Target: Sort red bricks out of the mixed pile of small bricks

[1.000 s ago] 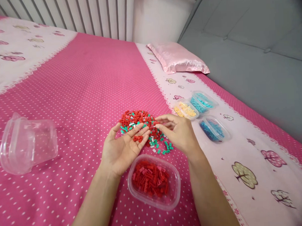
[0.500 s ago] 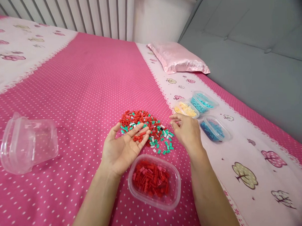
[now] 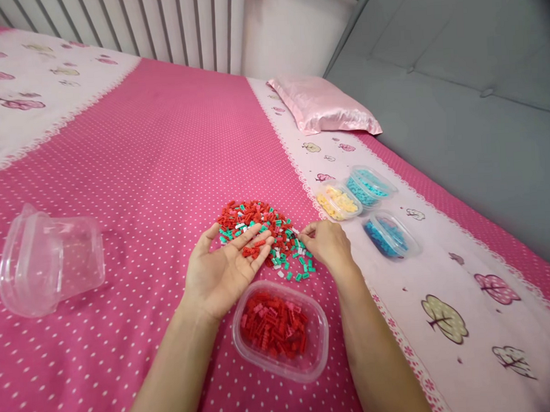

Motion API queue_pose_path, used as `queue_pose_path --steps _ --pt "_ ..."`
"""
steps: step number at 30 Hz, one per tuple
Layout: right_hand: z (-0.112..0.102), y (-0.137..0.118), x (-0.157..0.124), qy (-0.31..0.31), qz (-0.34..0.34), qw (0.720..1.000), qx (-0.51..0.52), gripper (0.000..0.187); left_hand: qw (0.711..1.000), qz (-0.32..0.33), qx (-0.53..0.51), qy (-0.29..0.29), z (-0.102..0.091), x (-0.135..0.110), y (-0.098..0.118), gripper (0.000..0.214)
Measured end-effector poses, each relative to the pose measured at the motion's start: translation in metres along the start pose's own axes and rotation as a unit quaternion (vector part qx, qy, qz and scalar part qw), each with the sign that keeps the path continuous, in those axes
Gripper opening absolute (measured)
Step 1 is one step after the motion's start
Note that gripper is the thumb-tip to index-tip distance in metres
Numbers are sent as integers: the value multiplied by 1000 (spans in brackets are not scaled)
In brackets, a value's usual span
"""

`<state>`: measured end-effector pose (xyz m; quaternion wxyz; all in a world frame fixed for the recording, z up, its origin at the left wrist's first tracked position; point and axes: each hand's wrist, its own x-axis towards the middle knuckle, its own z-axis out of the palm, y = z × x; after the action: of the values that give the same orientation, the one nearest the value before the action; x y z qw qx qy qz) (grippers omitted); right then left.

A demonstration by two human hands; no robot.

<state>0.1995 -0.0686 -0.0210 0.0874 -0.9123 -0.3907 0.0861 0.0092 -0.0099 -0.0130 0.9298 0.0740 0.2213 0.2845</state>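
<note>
My left hand [image 3: 221,272] is palm up at the near left side of the pile, several small red toy bricks [image 3: 254,249] resting on its fingers. A heap of mixed red, green, white and pink toy bricks [image 3: 239,216] lies just beyond it on the bed. At the heap's right edge, my right hand [image 3: 327,243] has its thumb and fingertips pinched together; what they hold, if anything, is too small to make out. Between my forearms stands a clear plastic tub [image 3: 325,331], partly filled with red bricks and a few pink ones.
Clear tubs of yellow bricks [image 3: 337,203], turquoise bricks [image 3: 368,187] and blue bricks [image 3: 386,236] stand to the right. Nested clear tubs [image 3: 54,261] lie tipped on their side at the left. Farther back are a pink pillow [image 3: 323,103] and a grey padded headboard [image 3: 461,88].
My right hand has moved left and slightly down, from beside the yellow tub to the heap's right edge. My left hand stays in place with the red bricks on it.
</note>
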Motion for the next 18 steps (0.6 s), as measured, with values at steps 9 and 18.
queue_pose_path --steps 9,18 --pt "-13 7 -3 25 12 999 17 14 1000 1 -2 4 -1 1 0 63" --pt "-24 14 -7 46 -18 998 46 12 1000 0 -2 5 -1 0 0 64"
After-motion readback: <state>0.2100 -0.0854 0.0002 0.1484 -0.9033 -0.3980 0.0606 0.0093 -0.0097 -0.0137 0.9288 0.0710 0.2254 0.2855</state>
